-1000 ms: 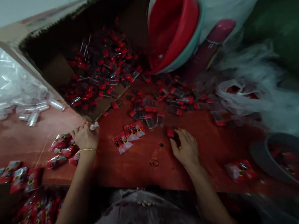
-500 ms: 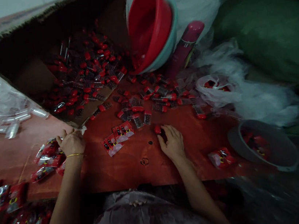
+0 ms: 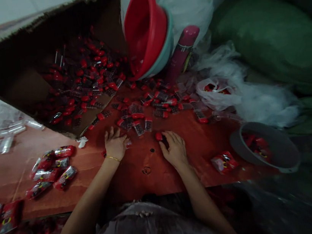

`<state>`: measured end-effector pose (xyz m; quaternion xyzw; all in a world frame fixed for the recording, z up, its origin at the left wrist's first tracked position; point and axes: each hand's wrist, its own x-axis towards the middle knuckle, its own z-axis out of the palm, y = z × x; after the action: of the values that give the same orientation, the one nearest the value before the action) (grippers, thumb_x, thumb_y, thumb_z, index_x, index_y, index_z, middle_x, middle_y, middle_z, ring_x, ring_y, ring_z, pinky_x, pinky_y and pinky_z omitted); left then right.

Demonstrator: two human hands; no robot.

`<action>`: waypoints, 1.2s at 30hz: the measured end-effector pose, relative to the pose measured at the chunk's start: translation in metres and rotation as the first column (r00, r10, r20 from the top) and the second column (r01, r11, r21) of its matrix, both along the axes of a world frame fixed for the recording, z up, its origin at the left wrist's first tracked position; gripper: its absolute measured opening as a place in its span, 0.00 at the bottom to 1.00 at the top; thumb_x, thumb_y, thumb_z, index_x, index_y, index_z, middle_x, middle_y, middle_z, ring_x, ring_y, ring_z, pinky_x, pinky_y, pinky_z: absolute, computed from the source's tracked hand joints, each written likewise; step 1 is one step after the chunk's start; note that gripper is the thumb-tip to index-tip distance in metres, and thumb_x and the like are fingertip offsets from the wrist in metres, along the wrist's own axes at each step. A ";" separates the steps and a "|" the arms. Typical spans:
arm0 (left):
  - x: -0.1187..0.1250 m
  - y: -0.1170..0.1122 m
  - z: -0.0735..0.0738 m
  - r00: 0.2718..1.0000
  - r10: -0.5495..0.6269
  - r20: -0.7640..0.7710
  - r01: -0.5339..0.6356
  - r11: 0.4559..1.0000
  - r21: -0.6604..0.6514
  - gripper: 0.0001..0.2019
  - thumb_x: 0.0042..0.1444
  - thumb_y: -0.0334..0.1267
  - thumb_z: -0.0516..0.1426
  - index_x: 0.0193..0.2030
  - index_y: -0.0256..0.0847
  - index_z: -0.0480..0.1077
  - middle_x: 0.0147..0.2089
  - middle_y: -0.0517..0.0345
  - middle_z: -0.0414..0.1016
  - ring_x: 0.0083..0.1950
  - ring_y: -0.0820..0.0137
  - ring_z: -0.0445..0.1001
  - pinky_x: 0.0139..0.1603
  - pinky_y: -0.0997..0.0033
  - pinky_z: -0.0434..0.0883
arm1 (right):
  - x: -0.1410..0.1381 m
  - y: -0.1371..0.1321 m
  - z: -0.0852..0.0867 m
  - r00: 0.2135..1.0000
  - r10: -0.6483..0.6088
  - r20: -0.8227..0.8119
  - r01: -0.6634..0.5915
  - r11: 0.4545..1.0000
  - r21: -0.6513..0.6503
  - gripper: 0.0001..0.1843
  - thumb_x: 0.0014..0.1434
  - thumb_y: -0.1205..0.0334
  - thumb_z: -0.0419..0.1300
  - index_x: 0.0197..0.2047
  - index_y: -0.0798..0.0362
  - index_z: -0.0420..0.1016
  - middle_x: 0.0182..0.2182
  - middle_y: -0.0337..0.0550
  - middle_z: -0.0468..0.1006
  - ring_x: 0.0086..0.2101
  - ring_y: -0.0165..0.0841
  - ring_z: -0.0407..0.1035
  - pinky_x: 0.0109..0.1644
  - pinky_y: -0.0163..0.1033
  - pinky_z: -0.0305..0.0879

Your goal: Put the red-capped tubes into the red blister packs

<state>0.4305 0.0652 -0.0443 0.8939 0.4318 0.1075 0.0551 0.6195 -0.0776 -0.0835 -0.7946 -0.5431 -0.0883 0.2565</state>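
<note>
My right hand [image 3: 175, 148] has its fingers curled around a small red-capped container [image 3: 159, 136] on the red tabletop; only the cap shows plainly. My left hand [image 3: 116, 146] lies over the flat red printed packets, its fingers spread and mostly covering them. Beyond both hands lies a scatter of clear, red-capped containers [image 3: 138, 127] with dark contents. To the left of my left hand is a small pile of filled red packets [image 3: 48, 169]. A dark round spot [image 3: 152, 150] and a small ring-shaped thing [image 3: 146, 170] are between my hands.
A tipped cardboard box [image 3: 35, 106] spills red-capped containers at the back left. Behind stand a red basin [image 3: 158, 28] and a pink spray can [image 3: 184, 50]. At right are a grey tub [image 3: 284, 153], a lone red packet [image 3: 224, 162] and a white plastic bag [image 3: 269, 102].
My left hand has moved right, from beside the filled packets onto the flat packets. More of the filled pile shows. My right hand keeps the red-capped container. The whole view has shifted slightly.
</note>
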 end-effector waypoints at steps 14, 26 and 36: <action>-0.013 -0.025 0.025 0.938 -0.014 0.347 -0.040 0.988 0.149 0.08 0.52 0.42 0.57 0.34 0.47 0.78 0.50 0.52 0.75 0.58 0.53 0.65 0.60 0.48 0.54 | -0.070 0.009 0.047 0.776 0.294 -0.559 -0.187 0.952 0.241 0.19 0.58 0.53 0.53 0.50 0.52 0.67 0.39 0.46 0.77 0.40 0.36 0.70 0.44 0.40 0.64; -0.002 -0.051 0.028 0.562 0.455 0.691 0.251 0.702 -0.666 0.16 0.47 0.47 0.59 0.34 0.36 0.76 0.31 0.56 0.77 0.33 0.68 0.73 0.37 0.71 0.68 | -0.082 0.029 0.043 0.724 0.193 -0.662 -0.033 0.969 0.247 0.18 0.59 0.55 0.49 0.20 0.52 0.59 0.16 0.32 0.60 0.19 0.25 0.55 0.24 0.32 0.49; 0.005 -0.058 0.017 0.355 0.752 0.555 0.371 0.431 -0.822 0.15 0.37 0.44 0.66 0.30 0.36 0.76 0.28 0.58 0.77 0.29 0.74 0.71 0.35 0.74 0.67 | -0.082 0.025 0.045 0.812 0.199 -0.548 -0.130 0.978 0.161 0.20 0.63 0.53 0.44 0.24 0.51 0.63 0.19 0.36 0.67 0.22 0.28 0.61 0.27 0.32 0.55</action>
<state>0.4355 0.0075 -0.0270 0.4250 0.4351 0.3462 0.7143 0.5377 -0.0530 -0.0381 -0.7191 -0.5043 0.1403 0.4571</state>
